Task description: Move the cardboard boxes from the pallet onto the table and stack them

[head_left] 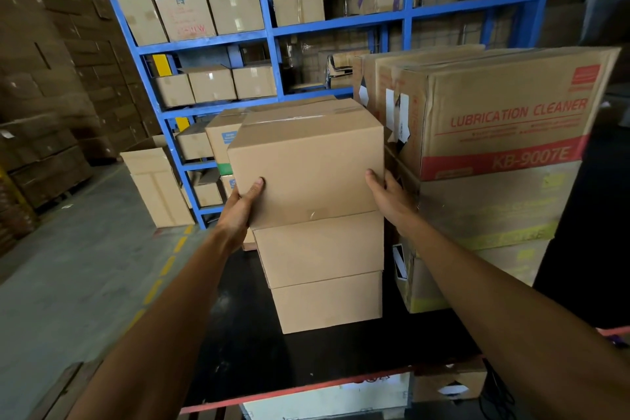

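Note:
A plain cardboard box (306, 160) is at the top of a stack, with two more plain boxes (320, 249) (329, 302) beneath it on the black table (259, 351). My left hand (243, 204) grips the top box at its lower left corner, thumb on the front face. My right hand (390, 196) presses against its right side, between it and the neighbouring boxes. The top box sits slightly skewed to the left over the one below. No pallet is clearly visible.
A tall pile of printed boxes (494, 133) marked "LUBRICATION CLEANER" stands close on the right of the table. Blue shelving (269, 31) full of boxes rises behind. More boxes (156, 187) lean on the floor at left. The grey floor (85, 266) has a yellow dashed line.

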Tool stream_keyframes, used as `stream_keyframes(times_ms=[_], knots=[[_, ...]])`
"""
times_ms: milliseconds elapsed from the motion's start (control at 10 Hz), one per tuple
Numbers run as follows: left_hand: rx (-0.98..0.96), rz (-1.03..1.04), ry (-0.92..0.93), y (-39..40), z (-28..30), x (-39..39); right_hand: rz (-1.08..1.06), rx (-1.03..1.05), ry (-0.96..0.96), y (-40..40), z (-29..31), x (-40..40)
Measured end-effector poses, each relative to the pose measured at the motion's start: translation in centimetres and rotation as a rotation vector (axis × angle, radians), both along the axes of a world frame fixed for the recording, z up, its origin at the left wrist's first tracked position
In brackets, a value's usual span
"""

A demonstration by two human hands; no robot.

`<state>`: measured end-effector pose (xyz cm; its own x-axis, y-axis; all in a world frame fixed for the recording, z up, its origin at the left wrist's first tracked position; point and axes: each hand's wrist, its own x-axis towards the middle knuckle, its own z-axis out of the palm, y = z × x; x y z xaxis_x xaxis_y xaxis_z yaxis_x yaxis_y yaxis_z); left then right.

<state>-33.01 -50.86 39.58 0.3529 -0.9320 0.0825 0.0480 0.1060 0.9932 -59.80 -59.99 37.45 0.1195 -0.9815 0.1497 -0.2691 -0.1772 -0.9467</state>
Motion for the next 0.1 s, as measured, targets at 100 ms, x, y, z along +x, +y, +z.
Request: stream_keyframes(times_ms=[100], knots=[[-0.002,-0.019,-0.031,0.44,-0.34,0.15,0.034,-0.006,0.019,-0.15,0.04,-0.46]])
